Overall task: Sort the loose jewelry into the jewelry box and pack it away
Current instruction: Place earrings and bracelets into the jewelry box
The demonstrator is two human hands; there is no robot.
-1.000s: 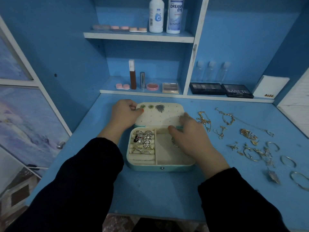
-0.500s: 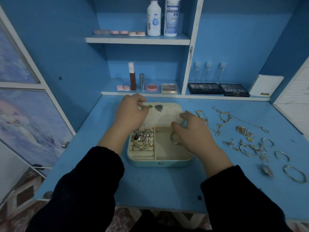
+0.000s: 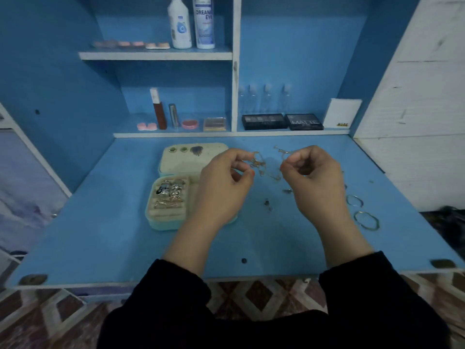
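Above the blue desk (image 3: 100, 222) under cosmetics shelves (image 3: 156, 55), left hand (image 3: 221, 187) and right hand (image 3: 317, 182) pinch a gold chain (image 3: 261, 165).

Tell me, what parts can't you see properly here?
All in the head view:
- Right compartment of the jewelry box: covered by the left hand.
- Gold chain pinched by both hands: blurred, so I can't tell if it is one piece or two.
- Some loose jewelry: hidden behind the right hand.
- Two bottles on the top shelf: cut off by the top edge.
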